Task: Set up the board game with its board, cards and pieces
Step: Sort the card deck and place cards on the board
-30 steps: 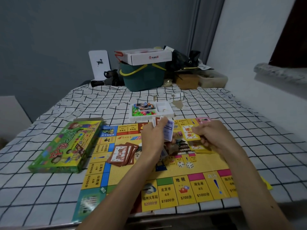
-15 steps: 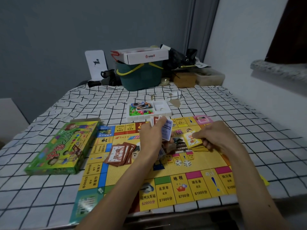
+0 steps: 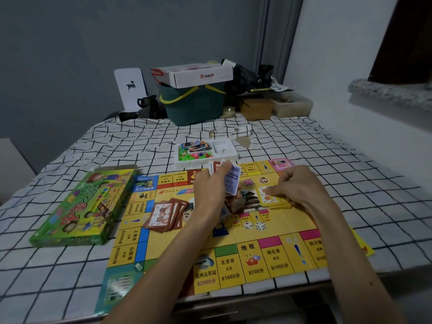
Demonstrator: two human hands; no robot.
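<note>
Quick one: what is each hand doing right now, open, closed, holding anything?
Left hand: closed, holding a fan of cards.
Right hand: closed, fingertips pinching a yellow card.

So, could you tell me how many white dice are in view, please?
2. The first white die lies on the yellow game board near its middle; the second white die sits right of it. Others may hide under the left hand or right hand.

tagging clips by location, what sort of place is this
Likely a room in a home: a checked tablecloth on the table, a white box resting on a green basket at the far end, and a game board laid open.
</note>
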